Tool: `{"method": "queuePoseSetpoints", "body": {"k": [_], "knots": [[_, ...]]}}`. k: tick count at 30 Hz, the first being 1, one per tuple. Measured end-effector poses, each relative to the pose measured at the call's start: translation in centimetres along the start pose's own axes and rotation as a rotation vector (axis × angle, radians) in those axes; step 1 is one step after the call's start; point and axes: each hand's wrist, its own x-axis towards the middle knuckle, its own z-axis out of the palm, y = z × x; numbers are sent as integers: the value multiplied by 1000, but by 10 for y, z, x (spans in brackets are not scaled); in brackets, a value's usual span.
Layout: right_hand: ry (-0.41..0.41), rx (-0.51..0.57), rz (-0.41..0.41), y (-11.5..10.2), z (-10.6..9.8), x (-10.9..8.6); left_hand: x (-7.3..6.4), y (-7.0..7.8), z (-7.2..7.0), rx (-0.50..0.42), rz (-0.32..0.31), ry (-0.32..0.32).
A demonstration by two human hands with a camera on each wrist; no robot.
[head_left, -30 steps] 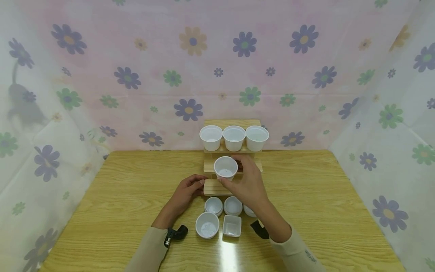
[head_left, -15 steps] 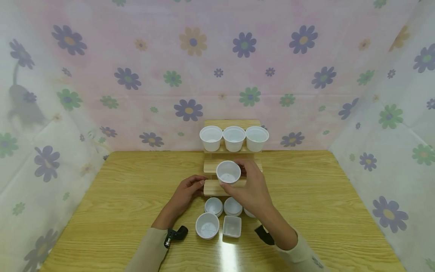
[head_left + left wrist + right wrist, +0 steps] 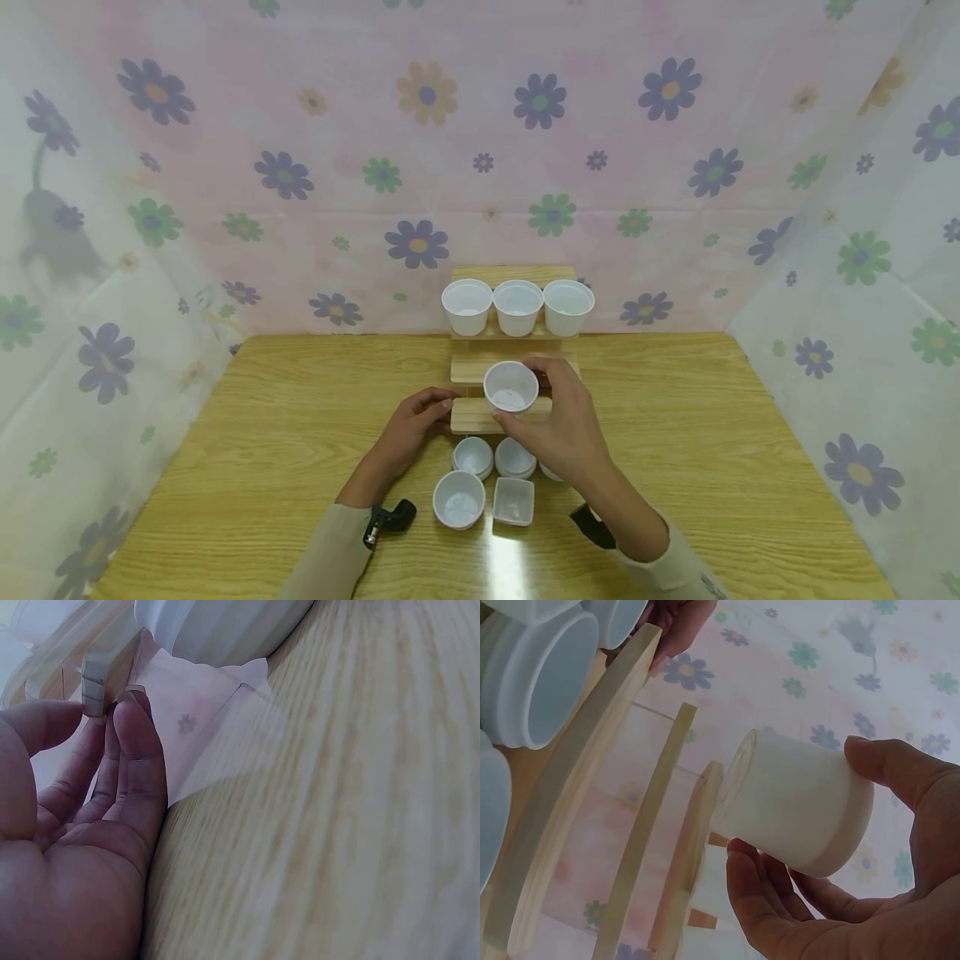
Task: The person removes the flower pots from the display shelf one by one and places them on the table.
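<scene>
My right hand holds a white plastic cup between thumb and fingers, in front of a tiered wooden stand. The cup's mouth faces up toward the head camera. In the right wrist view the cup is near the shelf edges, with the thumb at its rim and fingers underneath. My left hand pinches the left end of the stand's lowest shelf. On the top tier, three white cups stand side by side in a row.
Before the stand, round white cups stand on the wooden table, one partly hidden by my right forearm. Closer lie a round white bowl and a square white container. A flowered cloth hangs behind.
My right hand has drawn the cup a little toward me and to the right, from over the middle tier to over the lowest shelf. My left hand stays on the stand.
</scene>
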Motion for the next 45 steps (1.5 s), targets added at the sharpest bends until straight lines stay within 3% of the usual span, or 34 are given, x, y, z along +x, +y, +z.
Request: {"method": "queuePoseSetpoints", "body": {"k": [17, 26, 45], "knots": [[-53, -23, 46, 3, -15, -17, -1, 1, 1, 17, 7, -5], [-61, -72, -27, 9, -20, -23, 0, -1, 1, 8, 11, -5], [-89, -126, 11, 17, -31, -42, 0, 0, 1, 2, 7, -7]]}}
